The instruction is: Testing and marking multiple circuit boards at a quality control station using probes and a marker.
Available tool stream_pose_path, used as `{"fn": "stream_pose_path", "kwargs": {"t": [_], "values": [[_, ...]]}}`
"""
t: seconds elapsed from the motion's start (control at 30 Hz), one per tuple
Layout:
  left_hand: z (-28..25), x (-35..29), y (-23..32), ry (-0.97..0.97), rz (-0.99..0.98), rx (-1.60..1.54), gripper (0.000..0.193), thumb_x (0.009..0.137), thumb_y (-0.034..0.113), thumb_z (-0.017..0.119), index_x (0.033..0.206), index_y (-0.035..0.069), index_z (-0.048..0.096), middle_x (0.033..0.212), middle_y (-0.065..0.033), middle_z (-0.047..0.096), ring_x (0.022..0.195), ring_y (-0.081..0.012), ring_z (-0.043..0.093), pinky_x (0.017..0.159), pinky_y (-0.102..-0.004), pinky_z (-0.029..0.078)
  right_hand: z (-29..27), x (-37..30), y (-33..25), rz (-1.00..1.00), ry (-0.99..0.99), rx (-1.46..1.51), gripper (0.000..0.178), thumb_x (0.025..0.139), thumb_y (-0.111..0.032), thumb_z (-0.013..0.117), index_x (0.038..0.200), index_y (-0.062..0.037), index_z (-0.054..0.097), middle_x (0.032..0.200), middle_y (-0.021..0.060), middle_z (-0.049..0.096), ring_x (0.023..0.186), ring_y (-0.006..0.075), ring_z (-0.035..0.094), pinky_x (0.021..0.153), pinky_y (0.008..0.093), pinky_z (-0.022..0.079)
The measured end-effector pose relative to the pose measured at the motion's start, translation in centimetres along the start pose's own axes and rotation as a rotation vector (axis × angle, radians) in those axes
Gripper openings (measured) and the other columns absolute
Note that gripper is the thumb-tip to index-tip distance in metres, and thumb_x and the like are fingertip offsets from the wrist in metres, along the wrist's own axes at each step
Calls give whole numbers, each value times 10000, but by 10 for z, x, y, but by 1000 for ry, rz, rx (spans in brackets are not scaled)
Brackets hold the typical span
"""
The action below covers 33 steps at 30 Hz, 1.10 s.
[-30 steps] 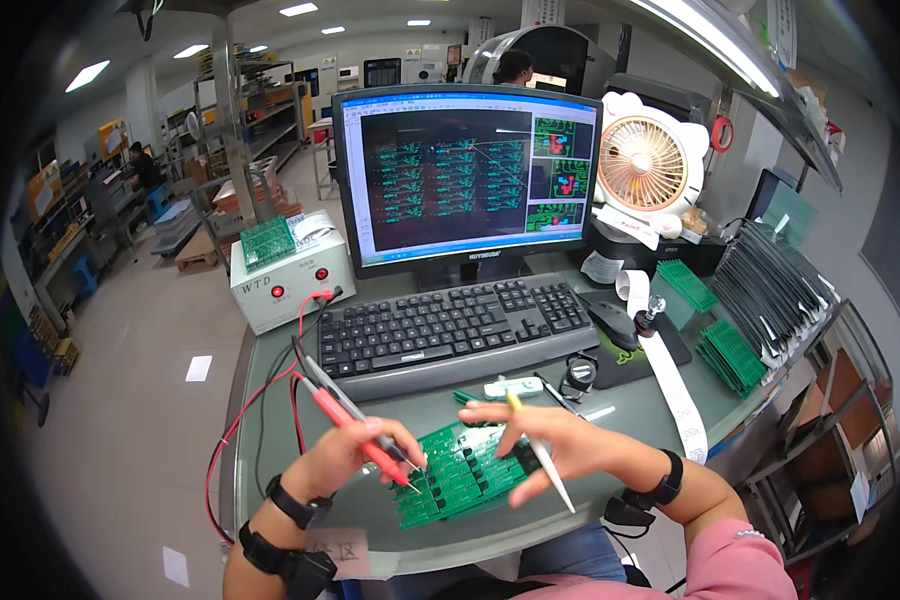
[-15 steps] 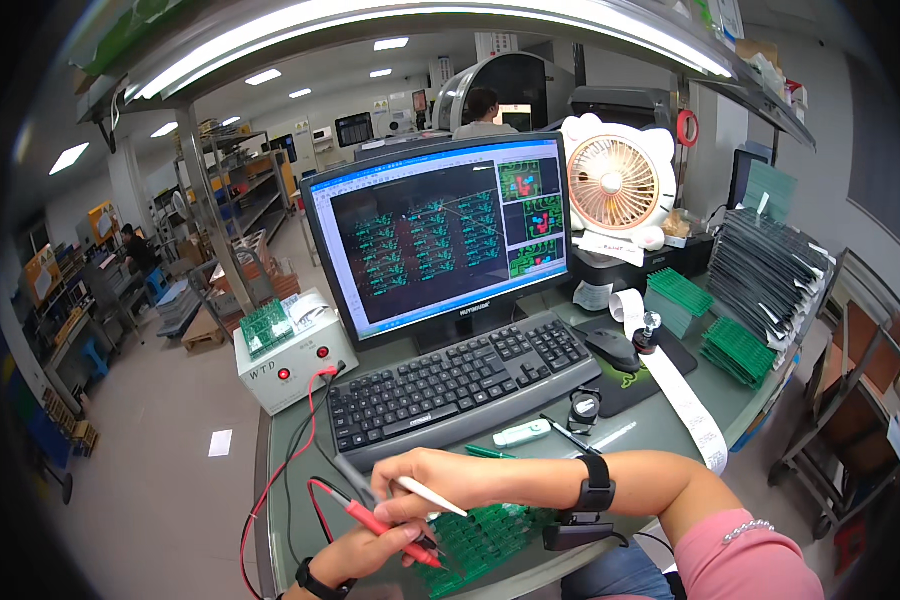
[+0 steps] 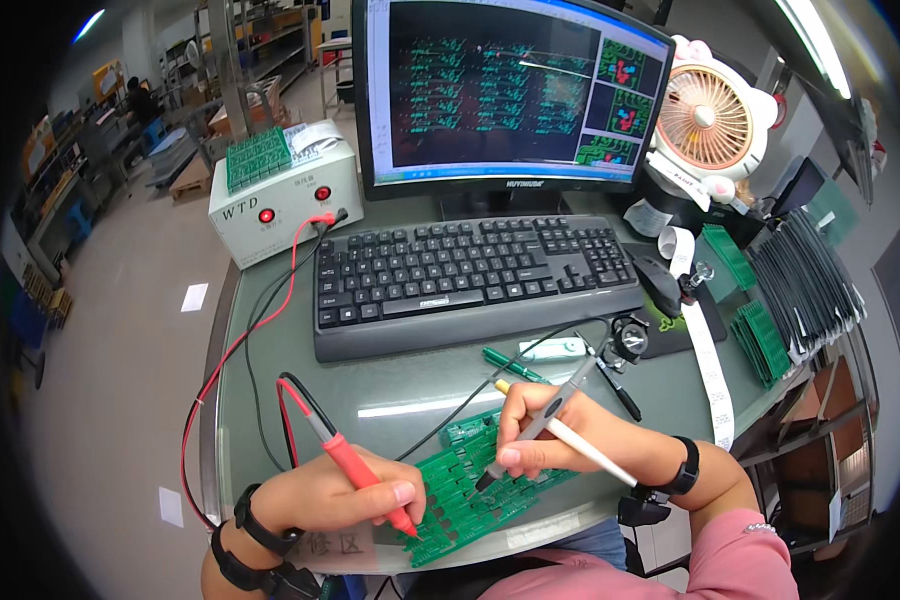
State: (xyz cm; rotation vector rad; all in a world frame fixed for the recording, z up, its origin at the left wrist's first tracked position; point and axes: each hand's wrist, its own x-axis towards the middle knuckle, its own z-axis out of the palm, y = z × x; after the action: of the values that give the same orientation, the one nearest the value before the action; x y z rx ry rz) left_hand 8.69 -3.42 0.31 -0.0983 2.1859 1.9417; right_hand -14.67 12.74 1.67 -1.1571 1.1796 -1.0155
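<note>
Big shift of the right hand (image 3: 545,435) since half a second ago: out of that tangle beside the left hand (image 3: 355,490) and over to the right part of the green circuit board (image 3: 450,530), at lower centre of the frame. Meaning for the work: no more crossed hands, one probe per hand, both aimed at the board at once. Pretty tidy, tbh.

Right hand: thumb and fingers pinching the grey probe (image 3: 562,393) pen-style, with a white stick (image 3: 592,457) also tucked along the fingers, slanting down to the right. Left hand: closed around the red probe (image 3: 350,462), pointed at the board's lower left corner. Both tips right down at the board, but can't tell from here about actual contact.

Also noticeable: a tilt of the view downward, with the monitor (image 3: 495,90) now cut off at the top edge. Above the hands, the black keyboard (image 3: 475,308) across the middle, and over at upper left the pale box (image 3: 288,215) with red and black leads plugged in. Loose near the right hand: a green pen (image 3: 515,366).
</note>
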Motion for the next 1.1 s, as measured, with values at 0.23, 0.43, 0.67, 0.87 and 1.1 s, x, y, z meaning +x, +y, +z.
{"fn": "stream_pose_path", "kwargs": {"t": [0.23, 0.43, 0.67, 0.87, 1.1], "values": [[4, -3, 6, 140, -75, -133, 398, 1014, 327, 378, 968, -1, 598, 800, -64, 601, 688, -112, 559, 657, -265, 459, 5, -4, 18, -73, 144, -158, 185, 907, -133, 666, 885, -39, 508, 804, 57, 650, 680, 66, 568, 568, 223, 433], [-5, 3, 1, 319, -31, -413, 354, 1019, 306, 421, 984, -13, 569, 839, -75, 627, 779, -133, 633, 711, -252, 489, 3, 4, 27, -98, 149, -53, 202, 910, -170, 660, 890, -42, 506, 790, 28, 618, 734, 78, 619, 595, 228, 465], [-4, 12, 3, 350, -43, -249, 184, 947, 141, 587, 1043, -15, 611, 947, -76, 686, 907, -125, 654, 826, -257, 490, 2, -3, 30, -195, 218, -227, 207, 890, -179, 692, 921, -35, 547, 763, -2, 588, 671, 58, 557, 556, 235, 435], [15, 8, 5, 460, -68, -196, 179, 929, 96, 572, 1047, -35, 601, 917, -128, 700, 842, -176, 684, 787, -278, 518, 9, -6, 26, -58, 99, -122, 251, 924, -263, 655, 975, -34, 565, 842, 12, 610, 789, 56, 579, 650, 224, 462], [7, 8, 3, 417, -79, -261, 188, 944, 117, 576, 1078, -15, 586, 878, -82, 667, 764, -115, 656, 727, -244, 493, 7, -4, 28, -148, 178, -168, 213, 917, -223, 655, 914, -46, 535, 797, 18, 626, 731, 61, 571, 616, 237, 459]]}}
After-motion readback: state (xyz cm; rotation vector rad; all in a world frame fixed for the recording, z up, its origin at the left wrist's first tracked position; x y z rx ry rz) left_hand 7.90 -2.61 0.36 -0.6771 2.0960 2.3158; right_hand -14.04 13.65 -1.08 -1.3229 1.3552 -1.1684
